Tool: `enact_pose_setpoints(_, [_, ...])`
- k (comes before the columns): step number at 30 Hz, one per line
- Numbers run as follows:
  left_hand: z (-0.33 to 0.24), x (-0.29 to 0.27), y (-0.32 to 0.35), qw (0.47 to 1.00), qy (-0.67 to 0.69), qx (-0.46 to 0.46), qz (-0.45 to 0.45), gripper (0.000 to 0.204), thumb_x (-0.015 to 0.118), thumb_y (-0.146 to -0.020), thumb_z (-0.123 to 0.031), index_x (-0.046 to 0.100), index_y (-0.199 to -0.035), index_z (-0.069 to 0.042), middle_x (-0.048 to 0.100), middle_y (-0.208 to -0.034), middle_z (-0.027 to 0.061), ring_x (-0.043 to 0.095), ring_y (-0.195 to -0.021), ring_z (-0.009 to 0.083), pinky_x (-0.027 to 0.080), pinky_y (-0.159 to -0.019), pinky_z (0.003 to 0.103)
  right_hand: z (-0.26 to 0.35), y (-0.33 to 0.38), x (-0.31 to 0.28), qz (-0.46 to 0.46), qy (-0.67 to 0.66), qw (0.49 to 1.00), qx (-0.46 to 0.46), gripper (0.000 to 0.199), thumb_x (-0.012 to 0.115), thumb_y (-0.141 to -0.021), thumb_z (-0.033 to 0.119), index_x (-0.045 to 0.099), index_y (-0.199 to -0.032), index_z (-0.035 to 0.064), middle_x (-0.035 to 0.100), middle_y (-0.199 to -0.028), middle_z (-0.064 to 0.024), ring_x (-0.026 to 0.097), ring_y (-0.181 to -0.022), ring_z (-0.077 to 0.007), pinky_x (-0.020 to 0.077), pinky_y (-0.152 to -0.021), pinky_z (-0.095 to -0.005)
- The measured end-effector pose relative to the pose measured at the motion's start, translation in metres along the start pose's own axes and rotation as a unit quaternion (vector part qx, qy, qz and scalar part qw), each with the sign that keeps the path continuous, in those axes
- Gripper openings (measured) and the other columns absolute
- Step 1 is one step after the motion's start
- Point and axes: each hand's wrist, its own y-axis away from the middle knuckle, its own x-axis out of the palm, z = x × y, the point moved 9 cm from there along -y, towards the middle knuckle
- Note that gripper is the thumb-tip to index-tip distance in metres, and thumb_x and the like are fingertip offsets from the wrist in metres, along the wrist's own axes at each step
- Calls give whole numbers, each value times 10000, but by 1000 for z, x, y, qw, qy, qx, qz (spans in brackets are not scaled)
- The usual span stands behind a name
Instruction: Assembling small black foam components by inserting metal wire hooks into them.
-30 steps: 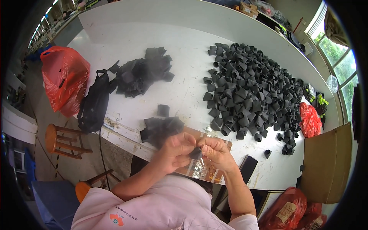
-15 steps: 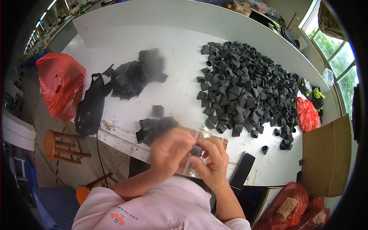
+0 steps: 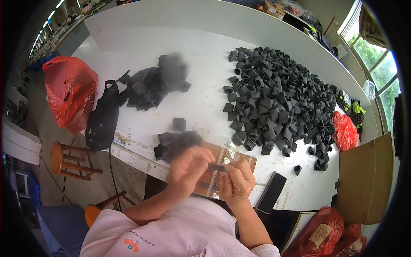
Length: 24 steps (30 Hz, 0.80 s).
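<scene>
Between my two hands is a small dark strip-like piece of black material (image 3: 217,167), seen nearly edge-on. My right hand (image 3: 240,182) is closed, pinching its right end between thumb and fingers. At its left end, the fingertips of my left hand (image 3: 192,166) close on it; how firmly is hard to see. Under the hands lies a brown board with clear tape (image 3: 206,188) at the table's front edge. Just beyond my left hand is a small stack of flat black pieces (image 3: 176,143), blurred in part, with a single square black piece (image 3: 179,124) behind it.
A large heap of folded black loops (image 3: 278,103) covers the right of the white table (image 3: 201,98). Farther left lie a pile of flat black pieces (image 3: 147,88), a black bag (image 3: 102,118) and a red plastic bag (image 3: 70,92). A phone (image 3: 272,192) and cardboard box (image 3: 364,180) are at right.
The black piece has turned from a rounded, end-on look to a thin edge-on strip. My right fingers have curled in more, and my left hand has shifted slightly. The view has moved a little.
</scene>
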Motion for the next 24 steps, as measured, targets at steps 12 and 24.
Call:
enact_pose_setpoints(12, [45, -75, -37, 936, -311, -51, -158, 169, 525, -799, -16, 564, -960, 20, 571, -890, 87, 517, -745, 106, 417, -628, 214, -61, -56, -43, -55, -387, 882, 264, 387, 448, -905, 308, 562, -902, -63, 519, -627, -25, 444, -545, -77, 358, -482, -184])
enact_pose_setpoints(24, [120, -162, -72, 852, -502, -85, -119, 129, 625, -740, -87, 545, -787, 1, 544, -721, 103, 526, -659, 216, 438, -578, 318, -52, 76, 29, 226, -185, 865, 409, 94, 601, -800, 88, 624, -835, 4, 557, -641, -71, 503, -535, -136, 413, -510, -275])
